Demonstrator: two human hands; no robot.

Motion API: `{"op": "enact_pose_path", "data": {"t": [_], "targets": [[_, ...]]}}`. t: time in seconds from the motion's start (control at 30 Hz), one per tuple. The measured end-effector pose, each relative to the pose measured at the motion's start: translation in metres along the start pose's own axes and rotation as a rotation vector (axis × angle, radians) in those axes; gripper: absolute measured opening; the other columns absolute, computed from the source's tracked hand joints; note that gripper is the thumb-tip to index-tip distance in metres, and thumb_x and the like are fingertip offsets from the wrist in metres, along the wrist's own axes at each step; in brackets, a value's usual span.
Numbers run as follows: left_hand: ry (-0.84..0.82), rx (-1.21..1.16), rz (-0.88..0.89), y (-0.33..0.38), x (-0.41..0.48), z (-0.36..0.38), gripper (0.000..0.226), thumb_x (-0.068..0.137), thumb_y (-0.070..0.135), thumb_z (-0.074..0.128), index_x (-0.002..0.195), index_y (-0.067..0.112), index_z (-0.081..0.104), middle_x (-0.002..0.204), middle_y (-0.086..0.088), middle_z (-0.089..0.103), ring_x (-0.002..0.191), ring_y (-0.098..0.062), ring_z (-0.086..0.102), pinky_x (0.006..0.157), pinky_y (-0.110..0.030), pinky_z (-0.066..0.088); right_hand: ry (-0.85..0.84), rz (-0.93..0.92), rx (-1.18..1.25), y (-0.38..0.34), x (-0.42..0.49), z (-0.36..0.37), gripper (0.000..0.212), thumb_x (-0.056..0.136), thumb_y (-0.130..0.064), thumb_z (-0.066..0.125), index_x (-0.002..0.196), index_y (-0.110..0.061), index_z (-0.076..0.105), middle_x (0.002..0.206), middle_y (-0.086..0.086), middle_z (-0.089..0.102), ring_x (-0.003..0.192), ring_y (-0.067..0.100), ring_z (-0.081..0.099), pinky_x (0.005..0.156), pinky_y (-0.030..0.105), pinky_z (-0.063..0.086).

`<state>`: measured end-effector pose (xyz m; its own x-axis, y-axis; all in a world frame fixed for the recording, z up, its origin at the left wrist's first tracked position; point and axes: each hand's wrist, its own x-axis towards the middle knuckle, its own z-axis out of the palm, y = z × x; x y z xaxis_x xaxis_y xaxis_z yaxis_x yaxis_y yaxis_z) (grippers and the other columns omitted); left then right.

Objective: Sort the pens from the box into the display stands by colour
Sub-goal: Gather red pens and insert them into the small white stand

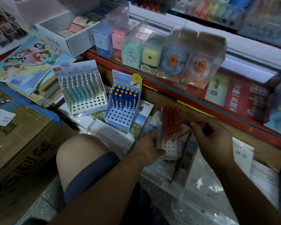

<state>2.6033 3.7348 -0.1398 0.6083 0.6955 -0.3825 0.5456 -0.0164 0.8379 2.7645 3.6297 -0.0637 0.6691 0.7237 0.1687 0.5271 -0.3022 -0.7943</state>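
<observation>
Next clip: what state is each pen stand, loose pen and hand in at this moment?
White stand of red pens: tilted, hand-held, back rows filled, front holes empty.
Left hand: grips that stand's left side.
Right hand: pinches a red pen.
Red pen: slanted towards the held stand, not visibly seated.
Blue stand of blue pens: standing, back rows filled, front holes empty.
Pale stand of pastel pens: leaning back, front holes empty.
</observation>
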Motion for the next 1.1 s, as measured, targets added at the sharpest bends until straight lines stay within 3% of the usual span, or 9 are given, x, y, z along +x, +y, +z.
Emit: {"op": "enact_pose_path", "data": {"t": [0.1,0.23,0.3,0.37,0.47,0.63,0.83,1.0,1.1], "targets": [[-0.053,0.039,0.029,-0.002,-0.002,0.002,0.050,0.075,0.013,0.083,0.115,0.015,0.055,0.095,0.012,0.061,0.090,-0.009,0.060,0.068,-0.010,0.044,-0.057,-0.016,-0.079,0.007,-0.003,0.009,0.007,0.090,-0.024,0.071,0.094,-0.029,0.069,0.086,-0.012,0.067,0.076,0.001,0.062,0.069,0.027,0.053],[-0.059,0.057,0.035,-0.005,0.000,0.004,0.049,0.075,0.014,0.082,0.116,0.016,0.056,0.108,0.002,0.067,0.098,-0.012,0.060,0.078,-0.018,0.050,-0.104,-0.070,-0.165,0.018,-0.005,0.022,0.011,0.090,-0.019,0.070,0.100,-0.022,0.073,0.092,-0.013,0.065,0.079,-0.002,0.059,0.073,0.016,0.047],[-0.055,0.047,0.049,-0.004,0.001,0.003,0.046,0.076,0.013,0.081,0.115,0.017,0.057,0.103,0.006,0.067,0.095,-0.010,0.060,0.073,-0.011,0.047,-0.131,-0.103,-0.196,0.023,-0.004,0.027,0.014,0.089,-0.018,0.070,0.103,-0.019,0.074,0.096,-0.010,0.067,0.080,-0.001,0.059,0.075,0.009,0.044],[-0.047,0.039,0.048,-0.005,0.002,0.003,0.041,0.076,0.014,0.080,0.111,0.018,0.058,0.099,0.007,0.067,0.095,-0.012,0.062,0.080,-0.022,0.052,-0.144,-0.110,-0.215,0.026,-0.002,0.029,0.016,0.090,-0.018,0.071,0.105,-0.018,0.074,0.099,-0.006,0.070,0.080,0.002,0.059,0.075,0.007,0.041],[-0.052,0.061,0.057,-0.003,0.002,0.001,0.039,0.076,0.018,0.081,0.106,0.020,0.056,0.099,0.005,0.067,0.096,-0.014,0.063,0.084,-0.026,0.051,-0.138,-0.110,-0.241,0.026,0.001,0.031,0.016,0.090,-0.020,0.070,0.106,-0.018,0.074,0.101,-0.003,0.070,0.082,0.004,0.059,0.075,0.006,0.038],[-0.069,0.077,0.059,-0.001,0.002,0.000,0.045,0.079,0.016,0.080,0.116,0.021,0.055,0.098,0.012,0.061,0.091,-0.005,0.055,0.062,0.001,0.033,-0.103,-0.103,-0.247,0.028,0.004,0.030,0.017,0.091,-0.022,0.070,0.107,-0.017,0.074,0.100,-0.001,0.070,0.081,0.006,0.058,0.074,0.008,0.038],[-0.066,0.108,0.049,-0.003,0.004,0.001,0.045,0.078,0.016,0.080,0.116,0.016,0.055,0.109,0.000,0.067,0.094,-0.010,0.057,0.075,-0.018,0.041,-0.161,-0.162,-0.289,0.036,-0.007,0.042,0.024,0.094,-0.018,0.066,0.117,-0.017,0.071,0.097,0.001,0.065,0.082,0.010,0.059,0.072,0.008,0.037],[-0.059,0.146,0.053,-0.005,0.004,0.001,0.046,0.078,0.018,0.080,0.116,0.016,0.056,0.113,0.000,0.067,0.096,-0.010,0.058,0.077,-0.018,0.041,-0.141,-0.077,-0.231,0.031,-0.012,0.049,0.013,0.092,-0.014,0.068,0.104,-0.019,0.066,0.100,-0.002,0.067,0.082,0.009,0.061,0.072,0.018,0.047],[-0.050,0.172,0.060,-0.005,0.003,0.001,0.046,0.079,0.020,0.079,0.118,0.017,0.055,0.113,0.001,0.067,0.095,-0.009,0.056,0.076,-0.017,0.039,-0.152,-0.127,-0.280,0.034,-0.014,0.051,0.011,0.090,-0.012,0.069,0.098,-0.019,0.065,0.096,-0.002,0.067,0.077,0.011,0.062,0.067,0.017,0.045]]}}
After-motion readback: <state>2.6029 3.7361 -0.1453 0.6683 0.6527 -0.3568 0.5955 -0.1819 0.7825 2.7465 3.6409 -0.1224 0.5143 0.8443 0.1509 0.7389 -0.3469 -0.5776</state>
